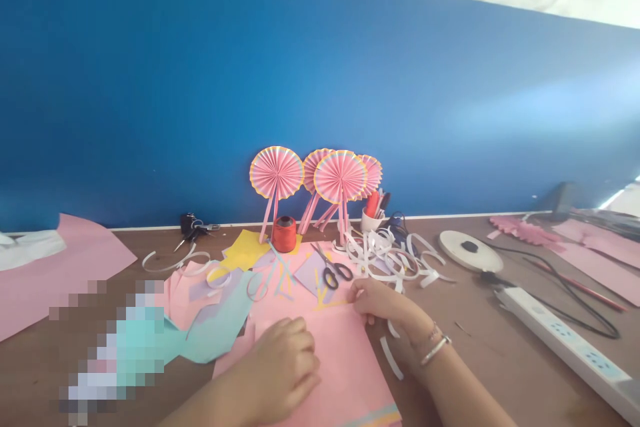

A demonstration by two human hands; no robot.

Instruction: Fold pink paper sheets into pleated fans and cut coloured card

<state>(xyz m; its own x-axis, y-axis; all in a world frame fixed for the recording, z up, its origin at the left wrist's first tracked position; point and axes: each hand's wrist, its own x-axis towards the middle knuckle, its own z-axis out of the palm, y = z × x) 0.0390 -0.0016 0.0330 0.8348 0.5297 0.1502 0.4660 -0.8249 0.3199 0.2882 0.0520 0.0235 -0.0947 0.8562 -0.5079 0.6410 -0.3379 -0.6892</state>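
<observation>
1. Because a blue partition (320,80) closed off the far side of the wooden workbench (480,353), pink paper fans (315,180) leaned against it, seemingly for support.
2. White paper strips (385,257) lay heaped near black-handled scissors (336,272), apparently pushed aside to leave working room.
3. A pink paper sheet (320,360) lay squarely before the person, within easy reach of both hands.
4. Both hands were apart: the left hand (280,367) pressed on the sheet, seemingly to steady it, while the right hand (385,307) rested at its upper edge, unclear whether pinching it.
</observation>
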